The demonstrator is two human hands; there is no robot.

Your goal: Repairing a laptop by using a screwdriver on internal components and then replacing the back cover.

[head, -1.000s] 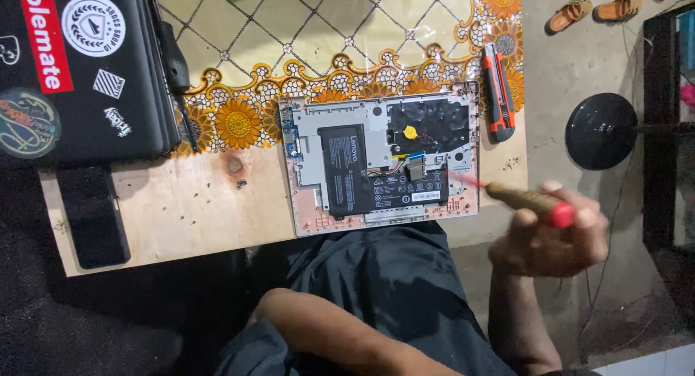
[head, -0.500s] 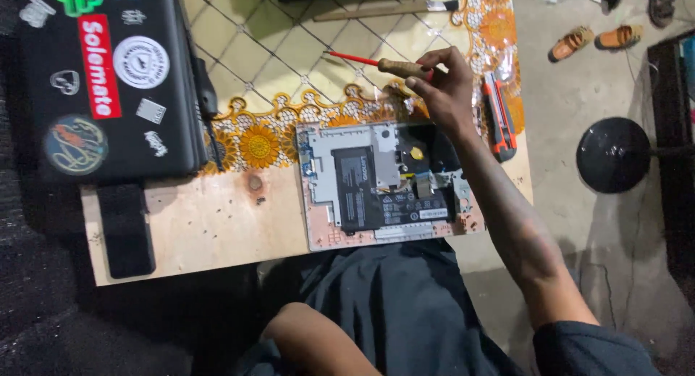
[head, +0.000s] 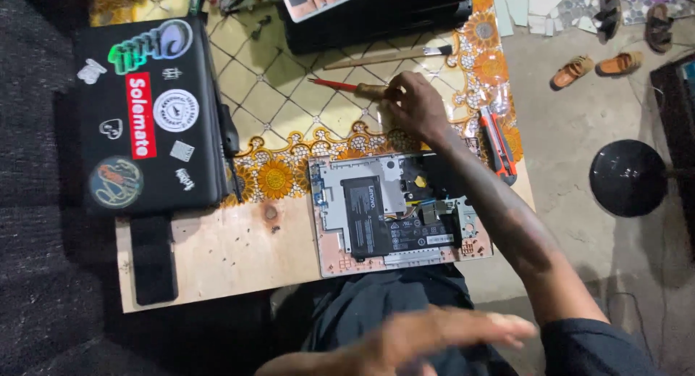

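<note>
Nearest you, your left hand (head: 434, 332) hovers blurred over your dark lap, fingers spread flat and empty. Beyond it the opened laptop (head: 394, 213) lies on the wooden tabletop (head: 232, 253), its flat black battery exposed. Farther out, your right hand (head: 416, 108) has its fingers wrapped around a red-shafted screwdriver (head: 347, 88) above the floral cloth (head: 289, 115).
</note>
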